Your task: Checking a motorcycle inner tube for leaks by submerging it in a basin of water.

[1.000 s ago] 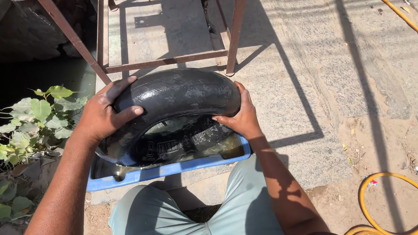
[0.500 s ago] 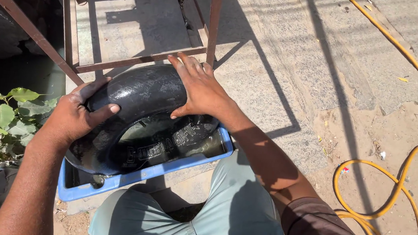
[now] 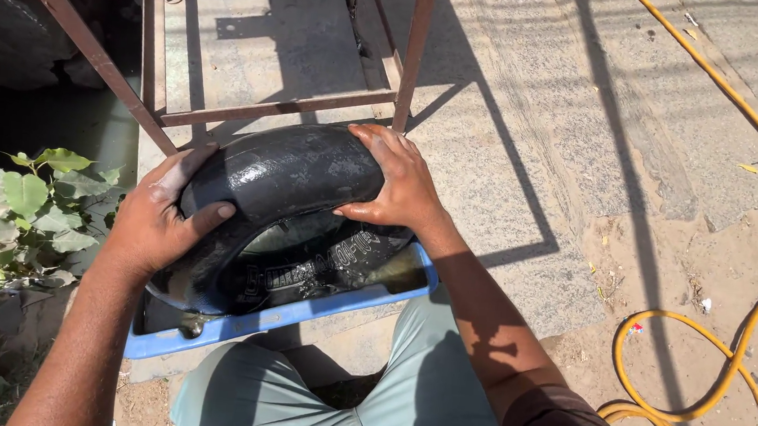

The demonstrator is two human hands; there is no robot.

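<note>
One black inner tube, one blue tub, two hands, one yellow hose, one rusty frame.

No packages, signs or screens are showing anywhere. The only marking is pale raised lettering that is curving along the black tube's inner side, sitting above the blue tub.
</note>
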